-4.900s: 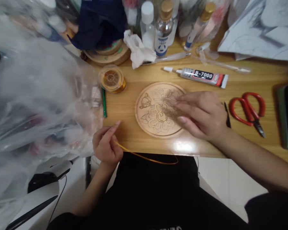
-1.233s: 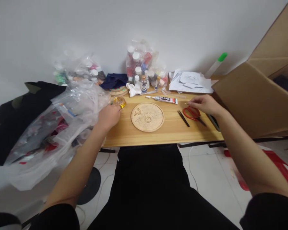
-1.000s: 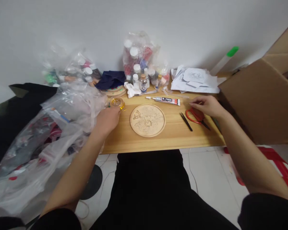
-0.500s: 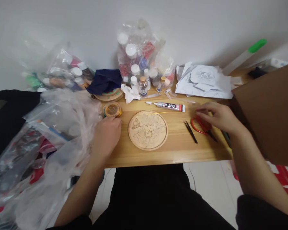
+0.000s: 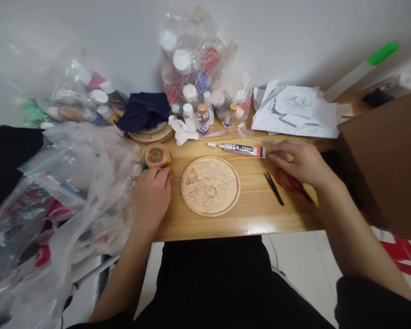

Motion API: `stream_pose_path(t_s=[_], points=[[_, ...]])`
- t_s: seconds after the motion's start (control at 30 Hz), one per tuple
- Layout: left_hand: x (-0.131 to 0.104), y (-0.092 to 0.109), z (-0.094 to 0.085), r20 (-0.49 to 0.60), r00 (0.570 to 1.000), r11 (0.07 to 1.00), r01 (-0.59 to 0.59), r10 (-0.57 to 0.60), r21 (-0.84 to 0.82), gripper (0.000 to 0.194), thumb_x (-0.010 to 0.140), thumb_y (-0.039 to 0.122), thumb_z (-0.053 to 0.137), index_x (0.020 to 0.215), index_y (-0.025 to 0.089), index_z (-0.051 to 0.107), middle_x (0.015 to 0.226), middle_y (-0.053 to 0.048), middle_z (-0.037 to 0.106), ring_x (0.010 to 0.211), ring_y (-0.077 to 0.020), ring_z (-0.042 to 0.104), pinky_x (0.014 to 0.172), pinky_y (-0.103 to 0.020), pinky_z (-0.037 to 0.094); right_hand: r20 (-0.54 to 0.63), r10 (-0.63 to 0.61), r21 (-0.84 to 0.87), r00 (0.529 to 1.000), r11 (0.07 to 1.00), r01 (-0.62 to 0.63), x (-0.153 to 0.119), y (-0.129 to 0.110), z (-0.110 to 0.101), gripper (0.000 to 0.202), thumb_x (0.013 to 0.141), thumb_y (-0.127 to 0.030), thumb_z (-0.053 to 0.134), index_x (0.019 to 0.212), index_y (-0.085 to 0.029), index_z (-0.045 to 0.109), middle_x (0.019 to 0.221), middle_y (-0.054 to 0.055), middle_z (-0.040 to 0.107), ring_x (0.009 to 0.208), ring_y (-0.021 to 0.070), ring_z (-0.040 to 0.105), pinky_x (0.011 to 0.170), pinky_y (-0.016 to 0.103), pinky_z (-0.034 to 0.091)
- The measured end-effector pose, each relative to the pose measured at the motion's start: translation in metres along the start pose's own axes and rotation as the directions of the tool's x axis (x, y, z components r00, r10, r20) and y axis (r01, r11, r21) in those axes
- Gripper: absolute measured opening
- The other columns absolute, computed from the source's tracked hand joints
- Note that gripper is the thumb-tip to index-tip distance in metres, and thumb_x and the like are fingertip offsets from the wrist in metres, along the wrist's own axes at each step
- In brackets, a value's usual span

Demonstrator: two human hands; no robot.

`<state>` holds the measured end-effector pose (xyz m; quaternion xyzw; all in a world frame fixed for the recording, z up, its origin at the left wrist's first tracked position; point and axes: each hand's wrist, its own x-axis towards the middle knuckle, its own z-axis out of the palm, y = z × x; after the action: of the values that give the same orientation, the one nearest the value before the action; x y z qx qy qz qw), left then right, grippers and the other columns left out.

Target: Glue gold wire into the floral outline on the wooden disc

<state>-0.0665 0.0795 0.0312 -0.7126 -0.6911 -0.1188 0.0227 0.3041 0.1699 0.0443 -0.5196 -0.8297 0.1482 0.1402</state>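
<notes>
A round wooden plaque [image 5: 210, 186] with carved outlines lies mid-table. My left hand [image 5: 153, 194] rests left of it, fingers curled at the near edge of a spool of golden wire [image 5: 156, 156]; whether they grip it is hidden. My right hand [image 5: 296, 161] pinches the end of a thin golden wire [image 5: 245, 158], which runs left towards the plaque. Below the right hand are red-handled scissors [image 5: 287, 179], partly covered by it, and black tweezers [image 5: 274, 188]. The B-7000 glue tube [image 5: 243, 150] lies just left of the right fingertips.
Small bottles [image 5: 202, 119] and bags of jars [image 5: 192, 68] stand along the wall. Printed papers [image 5: 294, 109] lie at the back right, beside a cardboard box [image 5: 387, 160]. Plastic bags [image 5: 89, 183] crowd the left side; dark blue cloth [image 5: 145, 111] covers round boards.
My right hand has moved left, nearer the glue tube, and the wire's visible stretch has shifted right off most of the plaque. My left hand stays by the spool. The view has shifted slightly.
</notes>
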Motion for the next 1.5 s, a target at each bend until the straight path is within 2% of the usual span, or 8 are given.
stream_pose_path(t_s=[0.4, 0.57, 0.8, 0.93, 1.13, 1.2, 1.37, 1.5], points=[[-0.030, -0.003, -0.021, -0.151, 0.988, 0.924, -0.098, 0.045, -0.369, 0.017, 0.093, 0.025, 0.054, 0.098, 0.023, 0.069, 0.099, -0.006, 0.072, 0.094, -0.0245, 0.069, 0.086, -0.042, 0.057, 0.238, -0.221, -0.282, 0.946, 0.916, 0.285, 0.081, -0.058, 0.029, 0.039, 0.090, -0.030, 0.053, 0.126, -0.020, 0.064, 0.099, 0.010, 0.069, 0.084, 0.0240, 0.061, 0.071, 0.034, 0.043], [-0.048, 0.006, -0.032, -0.080, 0.997, 0.864, -0.049, 0.010, -0.502, 0.015, 0.094, 0.028, 0.056, 0.103, 0.025, 0.068, 0.100, -0.004, 0.073, 0.094, -0.0210, 0.070, 0.087, -0.040, 0.058, 0.008, -0.282, -0.290, 0.959, 0.918, 0.272, 0.055, -0.086, 0.009, 0.033, 0.097, -0.035, 0.046, 0.119, -0.023, 0.067, 0.108, 0.011, 0.069, 0.100, 0.0300, 0.062, 0.080, 0.042, 0.045], [-0.059, 0.046, -0.041, 0.415, 0.888, 0.134, 0.395, 0.196, -0.909, 0.055, 0.076, 0.034, 0.080, 0.126, 0.031, 0.059, 0.118, -0.006, 0.073, 0.104, -0.0227, 0.071, 0.084, -0.035, 0.061, -0.011, -0.560, -0.188, 0.828, 0.815, 0.549, -0.039, -0.155, -0.005, 0.037, 0.098, -0.019, 0.040, 0.109, -0.031, 0.073, 0.098, 0.006, 0.072, 0.090, 0.0235, 0.063, 0.076, 0.042, 0.047], [-0.061, 0.066, -0.029, 0.539, 0.796, 0.015, 0.557, 0.275, -0.830, 0.035, 0.073, 0.027, 0.078, 0.107, 0.024, 0.067, 0.104, -0.005, 0.076, 0.092, -0.0199, 0.074, 0.079, -0.032, 0.061, -0.048, -0.572, -0.238, 0.819, 0.803, 0.546, -0.069, -0.166, 0.018, 0.039, 0.095, -0.013, 0.042, 0.113, -0.031, 0.072, 0.095, 0.006, 0.073, 0.089, 0.0222, 0.063, 0.081, 0.043, 0.050], [-0.066, 0.064, -0.019, 0.593, 0.751, -0.221, 0.655, 0.290, -0.722, 0.029, 0.079, 0.025, 0.075, 0.106, 0.018, 0.065, 0.086, -0.002, 0.077, 0.057, -0.0100, 0.069, 0.050, -0.018, 0.048, -0.470, -0.038, 0.177, 0.882, 0.975, 0.137, -0.099, -0.147, 0.054, 0.078, 0.083, -0.035, 0.075, 0.151, -0.027, 0.038, 0.120, 0.013, 0.061, 0.115, 0.0297, 0.057, 0.096, 0.050, 0.049], [-0.067, 0.064, -0.022, 0.560, 0.767, -0.286, 0.639, 0.314, -0.714, 0.028, 0.080, 0.025, 0.076, 0.105, 0.019, 0.064, 0.089, -0.002, 0.077, 0.055, -0.0090, 0.068, 0.048, -0.016, 0.046, -0.421, 0.196, 0.543, 0.886, 0.837, 0.073, -0.106, -0.146, 0.063, 0.078, 0.084, -0.055, 0.069, 0.150, -0.028, 0.040, 0.122, 0.013, 0.061, 0.109, 0.0285, 0.061, 0.089, 0.047, 0.053], [-0.066, 0.071, -0.033, 0.542, 0.722, -0.080, 0.629, 0.430, -0.773, 0.027, 0.082, 0.022, 0.071, 0.108, 0.019, 0.068, 0.084, -0.001, 0.075, 0.060, -0.0091, 0.068, 0.059, -0.021, 0.052, 0.098, 0.268, 0.992, 0.958, 0.056, -0.117, -0.101, -0.165, 0.070, 0.056, 0.089, -0.072, 0.046, 0.103, -0.025, 0.073, 0.056, -0.002, 0.054, 0.045, 0.0117, 0.046, 0.043, 0.025, 0.039], [-0.065, 0.068, -0.033, 0.456, 0.844, 0.334, 0.360, 0.282, -0.871, 0.022, 0.085, 0.030, 0.070, 0.105, 0.021, 0.072, 0.094, -0.003, 0.076, 0.078, -0.0153, 0.069, 0.071, -0.028, 0.054, 0.168, 0.395, 0.986, 0.903, -0.084, -0.147, -0.091, -0.171, 0.067, 0.044, 0.089, -0.060, 0.056, 0.079, -0.021, 0.074, 0.042, -0.003, 0.047, 0.040, 0.0094, 0.043, 0.041, 0.021, 0.035]])
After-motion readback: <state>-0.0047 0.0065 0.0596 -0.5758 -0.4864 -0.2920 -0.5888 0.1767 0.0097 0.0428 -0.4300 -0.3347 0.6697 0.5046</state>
